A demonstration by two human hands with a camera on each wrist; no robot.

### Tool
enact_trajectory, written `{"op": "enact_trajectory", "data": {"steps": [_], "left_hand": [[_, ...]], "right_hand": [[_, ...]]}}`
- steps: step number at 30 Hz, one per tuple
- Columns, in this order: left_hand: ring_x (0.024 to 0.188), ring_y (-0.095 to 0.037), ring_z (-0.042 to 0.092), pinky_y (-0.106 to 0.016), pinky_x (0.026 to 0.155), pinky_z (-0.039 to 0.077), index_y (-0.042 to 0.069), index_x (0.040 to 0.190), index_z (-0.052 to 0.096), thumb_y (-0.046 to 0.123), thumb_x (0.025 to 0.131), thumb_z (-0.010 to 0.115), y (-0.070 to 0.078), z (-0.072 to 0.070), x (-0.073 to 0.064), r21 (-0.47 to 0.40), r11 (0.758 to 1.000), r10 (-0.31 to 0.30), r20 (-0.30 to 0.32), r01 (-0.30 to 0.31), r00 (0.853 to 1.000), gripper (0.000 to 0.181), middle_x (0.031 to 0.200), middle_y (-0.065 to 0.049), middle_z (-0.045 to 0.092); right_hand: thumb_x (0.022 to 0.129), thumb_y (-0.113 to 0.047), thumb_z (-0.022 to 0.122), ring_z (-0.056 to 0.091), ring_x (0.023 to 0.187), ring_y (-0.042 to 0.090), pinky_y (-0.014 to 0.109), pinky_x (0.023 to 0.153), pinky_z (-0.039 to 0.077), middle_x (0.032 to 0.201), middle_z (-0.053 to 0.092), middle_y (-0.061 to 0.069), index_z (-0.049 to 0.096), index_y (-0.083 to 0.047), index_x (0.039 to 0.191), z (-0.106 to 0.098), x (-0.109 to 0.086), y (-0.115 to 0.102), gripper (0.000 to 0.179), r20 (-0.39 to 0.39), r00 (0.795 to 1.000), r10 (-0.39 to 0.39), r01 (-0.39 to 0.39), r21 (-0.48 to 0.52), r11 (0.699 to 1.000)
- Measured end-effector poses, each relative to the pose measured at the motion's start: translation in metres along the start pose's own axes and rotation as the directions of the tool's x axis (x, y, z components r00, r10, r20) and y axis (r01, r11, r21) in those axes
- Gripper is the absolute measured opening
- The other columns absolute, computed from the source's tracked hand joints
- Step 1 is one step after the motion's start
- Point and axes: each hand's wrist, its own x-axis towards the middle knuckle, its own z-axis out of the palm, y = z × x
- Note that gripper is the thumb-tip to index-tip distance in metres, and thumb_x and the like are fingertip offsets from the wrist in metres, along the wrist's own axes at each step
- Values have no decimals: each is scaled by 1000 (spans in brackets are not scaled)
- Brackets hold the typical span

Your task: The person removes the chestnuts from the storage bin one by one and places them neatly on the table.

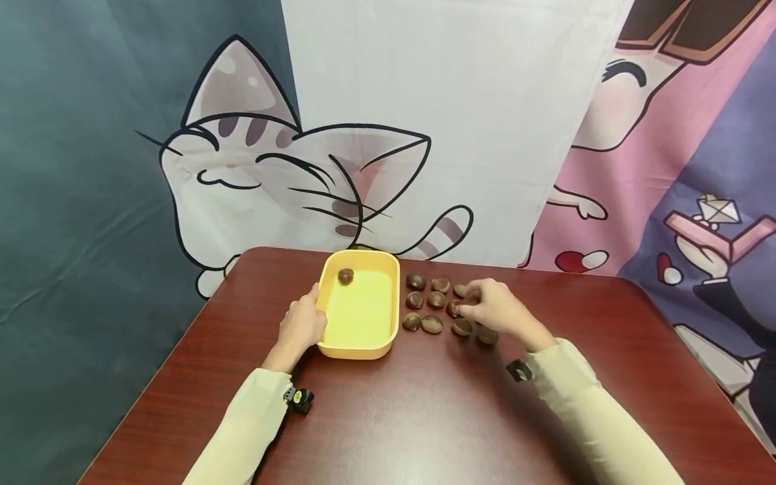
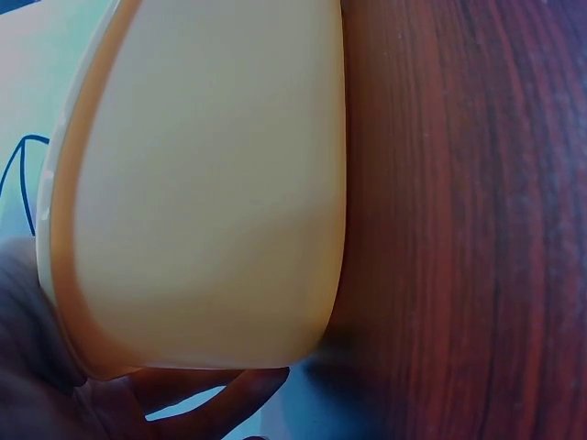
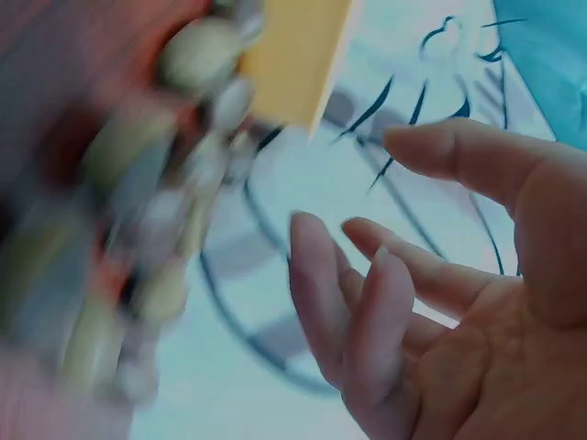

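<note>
A yellow plastic tray sits on the table, with one chestnut inside near its far left corner. My left hand grips the tray's left side, and in the left wrist view its fingers wrap the end below the rim. Several brown chestnuts lie in loose rows to the right of the tray. Over the right end of those rows hovers my right hand, hiding part of them. The right wrist view shows this hand with thumb and fingers apart and nothing between them.
The reddish-brown wooden table has its far edge just behind the tray and chestnuts. A cloth backdrop printed with cartoon cats hangs directly behind it. Small black cameras are worn at both wrists.
</note>
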Motion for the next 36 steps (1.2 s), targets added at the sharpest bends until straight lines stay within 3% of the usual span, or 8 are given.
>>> {"op": "enact_trajectory", "data": {"steps": [8, 15, 19, 26, 32, 36], "left_hand": [[54, -28, 46, -36, 52, 37, 16, 159, 23, 9, 96, 43, 0, 2, 0, 4, 1000, -2, 6, 2, 1000, 66, 93, -20, 64], [55, -29, 48, -37, 53, 38, 17, 159, 23, 9, 97, 43, 3, 4, 0, 1, 1000, -12, 8, 12, 1000, 66, 102, -22, 65], [56, -29, 50, -38, 54, 39, 18, 159, 23, 10, 97, 42, 4, 5, 1, 3, 1000, -6, 9, 6, 1000, 65, 99, -21, 66], [56, -29, 51, -38, 55, 40, 18, 159, 24, 11, 97, 42, 3, 6, 1, 22, 1000, -11, 16, 10, 1000, 65, 113, -24, 66], [59, -28, 53, -39, 56, 41, 15, 158, 26, 9, 96, 44, 3, 5, 1, 44, 999, 9, 5, -9, 1000, 66, 114, -25, 65], [56, -28, 51, -38, 53, 40, 16, 158, 24, 10, 97, 44, 4, 0, 0, 44, 999, -2, 9, 1, 1000, 65, 90, -20, 65]], "right_hand": [[87, -18, 71, 67, 98, 28, 41, 82, 54, 110, 71, 17, 68, -1, 117, 37, 60, -53, 35, 6, 996, -93, 92, 140, 986], [90, -15, 68, 66, 105, 32, 37, 84, 55, 125, 64, 19, 61, 1, 128, 71, 110, -71, 42, 78, 980, -184, 171, 150, 974], [90, -12, 69, 65, 108, 36, 37, 87, 54, 130, 60, 21, 57, 3, 132, 90, 123, -74, 47, 73, 980, -184, 166, 201, 965], [88, -6, 71, 63, 112, 34, 36, 90, 53, 131, 60, 20, 56, 5, 133, 118, 136, -82, 48, 36, 989, -143, 127, 282, 951], [85, -9, 73, 61, 117, 35, 40, 94, 51, 134, 58, 21, 55, 3, 135, 134, 145, -86, 55, 49, 996, -77, 60, 283, 957], [82, -11, 76, 54, 126, 33, 39, 102, 45, 141, 54, 20, 51, 2, 140, 140, 151, -86, 65, 103, 992, -77, 47, 266, 963]]}}
